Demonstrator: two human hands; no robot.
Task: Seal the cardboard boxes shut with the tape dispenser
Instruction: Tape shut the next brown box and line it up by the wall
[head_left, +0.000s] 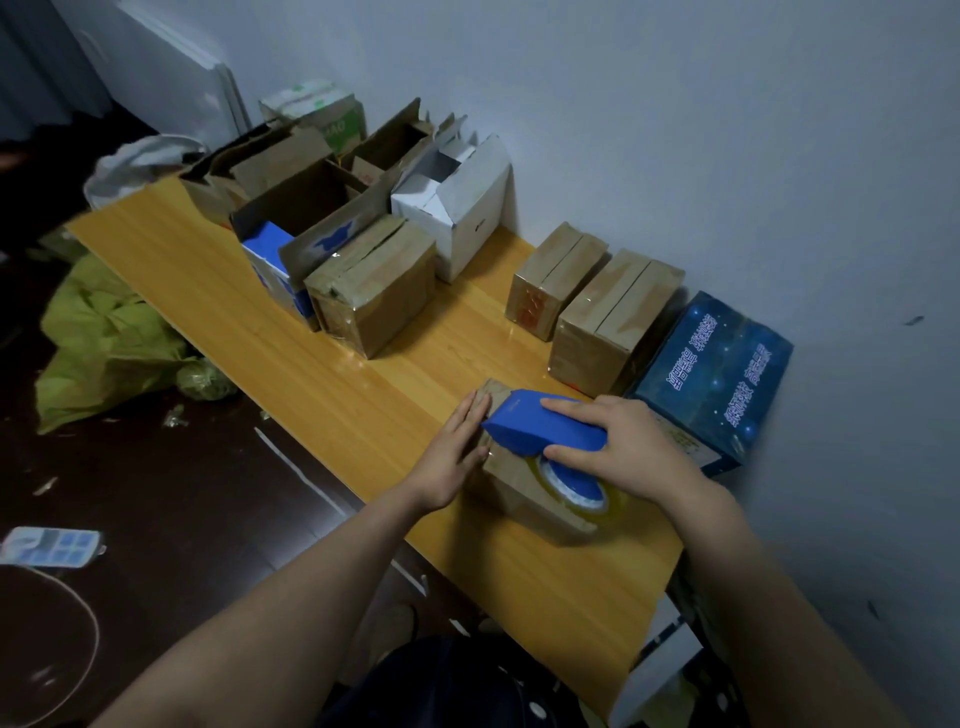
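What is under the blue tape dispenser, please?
A small brown cardboard box on the wooden table. The left hand rests flat on its left edge; the right hand grips the tape dispenser. The dispenser and hands hide the box's top seam.

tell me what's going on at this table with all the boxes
A person is taping a small cardboard box on the wooden table. The right hand grips a blue tape dispenser resting on the box's top. The left hand, fingers straight, presses against the box's left edge. Two closed brown boxes and a dark blue printed box sit by the wall, and several open boxes stand further back.
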